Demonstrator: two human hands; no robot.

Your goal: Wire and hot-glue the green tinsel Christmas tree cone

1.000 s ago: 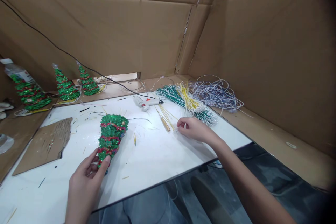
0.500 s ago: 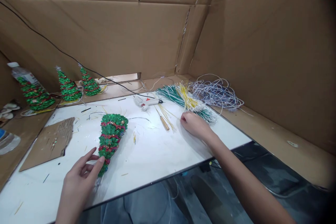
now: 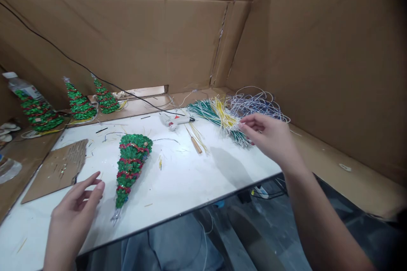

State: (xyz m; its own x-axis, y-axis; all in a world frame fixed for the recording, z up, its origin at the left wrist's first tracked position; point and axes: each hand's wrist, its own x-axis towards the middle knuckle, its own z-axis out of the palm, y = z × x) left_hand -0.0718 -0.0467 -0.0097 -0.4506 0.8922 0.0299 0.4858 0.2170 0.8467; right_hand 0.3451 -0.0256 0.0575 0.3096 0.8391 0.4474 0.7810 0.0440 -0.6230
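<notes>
A small green tinsel Christmas tree (image 3: 132,152) with red garland lies on the white table, its clear tip towards me. Left of it hovers my left hand (image 3: 74,207), thumb and fingers apart, not touching the tree. My right hand (image 3: 270,137) is at the near right end of a bundle of green wires (image 3: 205,111) and yellow wires (image 3: 221,109) with white ends. Its thumb and forefinger are pinched together there; whatever is between them is too small to make out.
A glue gun (image 3: 173,121) and a wooden-handled awl (image 3: 195,145) lie mid-table. Tangled white wire (image 3: 259,103) sits behind my right hand. Several finished trees (image 3: 79,103), a plastic bottle (image 3: 27,89) and a cardboard piece (image 3: 57,169) are at left. Cardboard walls (image 3: 111,38) enclose the table.
My left hand has moved left, away from the tree, whose tip now shows. My right hand has risen and shifted right along the wire bundle, its fist loosened into a pinch.
</notes>
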